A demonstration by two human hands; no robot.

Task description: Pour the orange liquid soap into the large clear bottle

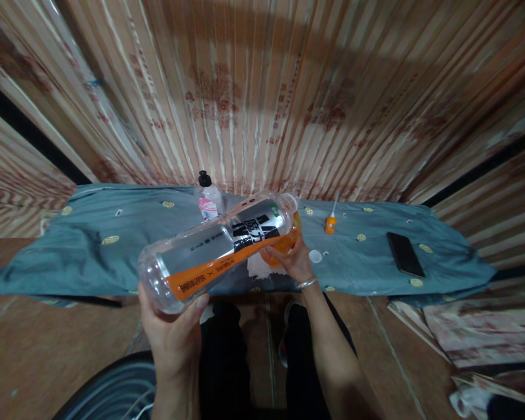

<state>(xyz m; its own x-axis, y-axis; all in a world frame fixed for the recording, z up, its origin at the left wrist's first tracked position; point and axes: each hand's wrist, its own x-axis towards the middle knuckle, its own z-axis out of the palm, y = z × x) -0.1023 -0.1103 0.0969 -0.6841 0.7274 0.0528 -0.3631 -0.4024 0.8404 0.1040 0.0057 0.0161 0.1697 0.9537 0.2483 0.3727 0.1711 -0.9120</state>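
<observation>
My left hand [172, 326] is closed around the base of a large clear plastic bottle [219, 248] with a silver and orange label. The bottle is tilted, its mouth pointing right and a little higher than its base in view. My right hand [294, 259] grips an orange translucent bottle [271, 255], partly hidden behind the large bottle's neck. The two bottles overlap at the large one's mouth; I cannot tell whether liquid is flowing. Below them lies a white cloth or tissue [260, 268]. A white cap [315, 256] rests just right of my right hand.
An orange pump head [330, 224] with a thin tube stands on the blue-green cloth-covered table [126, 251]. Further right lies a black phone [405, 254]. A clear bottle with a black top [207, 201] stands at the back. Patterned curtain [245, 87] hangs behind.
</observation>
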